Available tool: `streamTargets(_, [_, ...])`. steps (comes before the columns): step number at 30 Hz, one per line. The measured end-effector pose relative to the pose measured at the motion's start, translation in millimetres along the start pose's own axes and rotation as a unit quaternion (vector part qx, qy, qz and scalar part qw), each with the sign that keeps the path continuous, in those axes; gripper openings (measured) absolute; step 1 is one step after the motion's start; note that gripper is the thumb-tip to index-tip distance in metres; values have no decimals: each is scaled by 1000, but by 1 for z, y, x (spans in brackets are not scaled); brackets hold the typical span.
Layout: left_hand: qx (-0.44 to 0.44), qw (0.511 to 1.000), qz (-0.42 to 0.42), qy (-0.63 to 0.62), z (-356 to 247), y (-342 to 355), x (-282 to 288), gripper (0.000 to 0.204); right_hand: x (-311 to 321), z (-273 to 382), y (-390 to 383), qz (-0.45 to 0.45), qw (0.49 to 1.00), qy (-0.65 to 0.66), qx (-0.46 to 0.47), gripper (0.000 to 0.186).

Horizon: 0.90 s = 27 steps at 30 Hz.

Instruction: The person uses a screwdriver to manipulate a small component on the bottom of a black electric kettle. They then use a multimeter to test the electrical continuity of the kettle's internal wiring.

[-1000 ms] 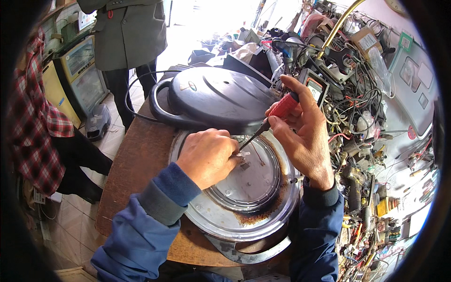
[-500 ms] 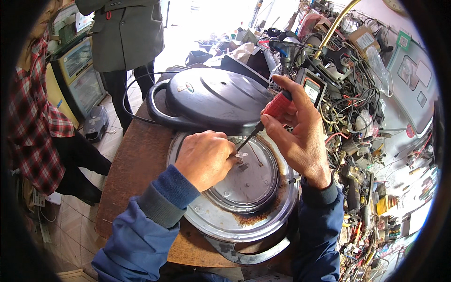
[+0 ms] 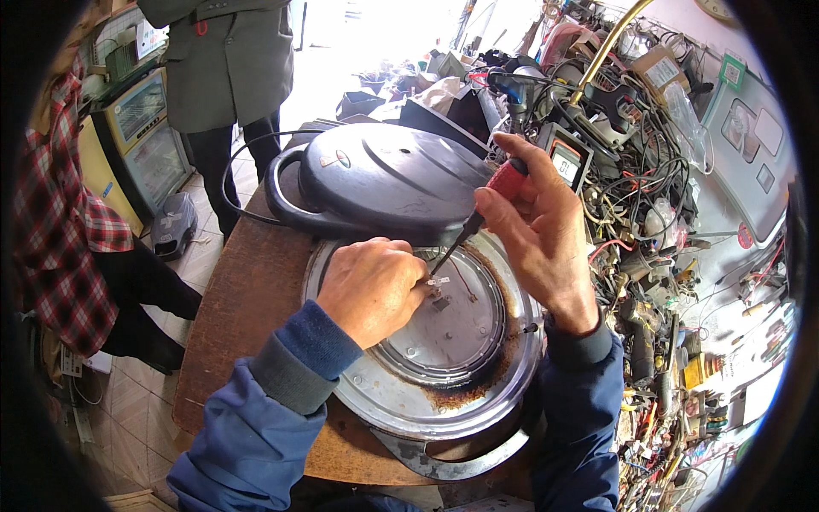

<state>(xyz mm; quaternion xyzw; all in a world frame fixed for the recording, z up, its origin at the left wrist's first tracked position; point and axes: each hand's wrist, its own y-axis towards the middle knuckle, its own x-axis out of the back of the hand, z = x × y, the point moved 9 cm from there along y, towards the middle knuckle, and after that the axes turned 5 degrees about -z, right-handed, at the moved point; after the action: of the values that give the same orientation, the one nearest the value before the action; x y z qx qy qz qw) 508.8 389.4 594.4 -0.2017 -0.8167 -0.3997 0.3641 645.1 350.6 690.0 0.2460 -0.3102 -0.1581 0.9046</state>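
Screwdriver [image 3: 508,182] tilted steeper, right fingers [image 3: 536,162] shifted

The place looks like a cluttered electrical repair workshop. A tangled heap of cables and parts [image 3: 636,183] crowds the right of the frame — with a digital-display meter [image 3: 566,162] at its edge, right of upper centre. In the middle, an opened round appliance [image 3: 444,341] sits on a worn wooden table [image 3: 247,290], a red-handled screwdriver [image 3: 509,177] slanting over it. Glass-fronted equipment [image 3: 153,128] stands at upper left — beside a tiled floor [image 3: 136,392].
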Motion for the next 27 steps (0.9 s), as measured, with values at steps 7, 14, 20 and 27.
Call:
streamTargets(7, [-5, 1000, -8, -2, 0, -1, 0, 18, 2, -1, 2, 4, 1000, 13, -13, 48])
streamTargets(14, [-4, 1000, -6, -9, 0, 0, 0, 18, 3, -4, 2, -29, 999, -19, 3, 45])
streamTargets(20, [-13, 999, -13, -26, 1, 0, -1, 17, 5, 5, 2, -12, 1000, -22, 13, 47])
streamTargets(27, [-15, 998, -41, -44, 3, 1, 3, 15, 7, 5, 1, 8, 1000, -4, 12, 47])
